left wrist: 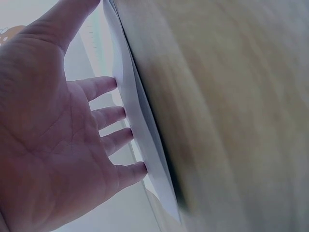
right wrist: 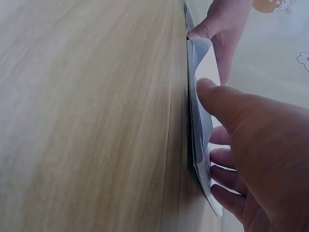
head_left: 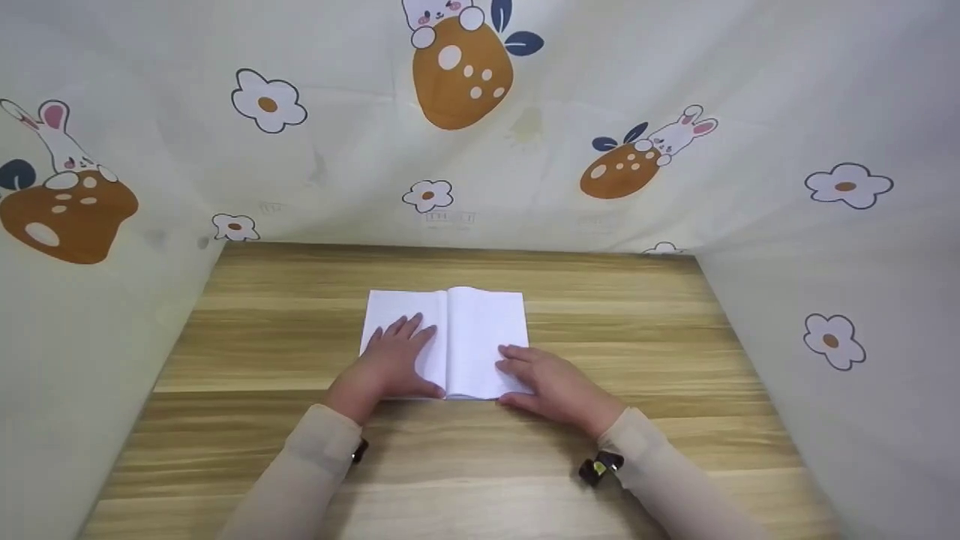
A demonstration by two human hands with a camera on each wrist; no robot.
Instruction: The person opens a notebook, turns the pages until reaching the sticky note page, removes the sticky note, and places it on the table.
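An open notebook (head_left: 484, 330) with white pages lies on the wooden table, its spine running away from the person. My left hand (head_left: 390, 364) rests on the left page with fingers spread, the thumb reaching to the near end of the spine. In the left wrist view, the fingertips of the left hand (left wrist: 53, 125) press on the page edge-on. On the right page's outer edge lie the extended fingers and thumb of my right hand (head_left: 551, 382). The right wrist view shows the notebook's pages (right wrist: 203, 104) bulging near the spine, with the right hand (right wrist: 260, 145) touching them.
The wooden table (head_left: 300, 465) stretches around the notebook on all sides. A pale cloth (head_left: 345, 180) printed with rabbits and flowers hangs at the back and both sides. Small dark devices (head_left: 600, 469) are strapped at the wrists.
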